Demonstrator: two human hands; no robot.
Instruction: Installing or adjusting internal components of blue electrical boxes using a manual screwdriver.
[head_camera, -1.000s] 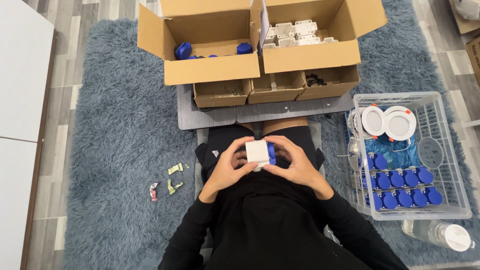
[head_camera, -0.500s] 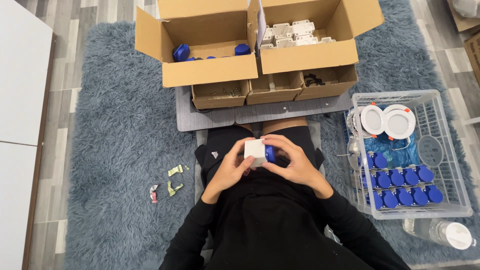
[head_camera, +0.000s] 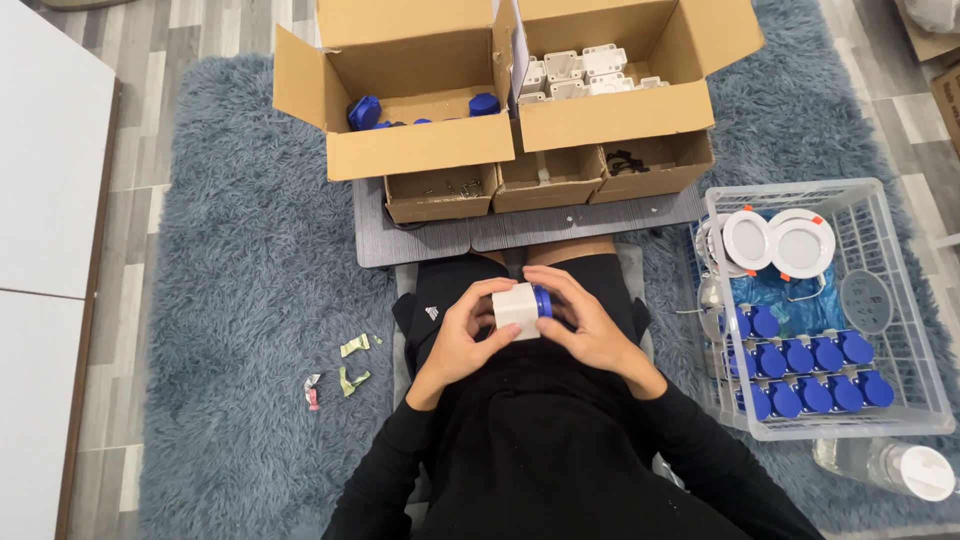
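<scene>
The person's left hand (head_camera: 462, 340) and right hand (head_camera: 590, 328) meet over the lap, both clamped on one small white square plastic box (head_camera: 518, 310) that carries a round blue cap (head_camera: 542, 301) on its right side. The left fingers (head_camera: 487, 293) curl over the top and left face of the box, thumb underneath, closed snugly on it. The right fingers (head_camera: 562, 285) wrap the blue cap and the box's right edge, bent tight against it, with no gap showing between the fingers and the piece. The box sits between the two palms, above the black clothing, just below the edge of the grey mat (head_camera: 420, 235).

On that mat stand three small open cardboard trays (head_camera: 545, 180) holding little dark parts too small to tell. Behind them are two large open cardboard boxes: the left one (head_camera: 410, 150) holds loose blue caps, the right one (head_camera: 620, 115) holds more white square boxes. To the person's right, well apart from the hands, a white wire basket (head_camera: 900, 300) contains two round white lamp fittings (head_camera: 778, 242) and rows of blue-capped pieces (head_camera: 810, 370). Beside the basket's near corner lies a clear plastic bottle (head_camera: 885, 465) with a white cap. On the shaggy blue-grey rug (head_camera: 240, 300), to the left of the person, lie a few crumpled scraps of paper wrapper (head_camera: 345, 370). Nothing stands between the hands and the boxes ahead.
</scene>
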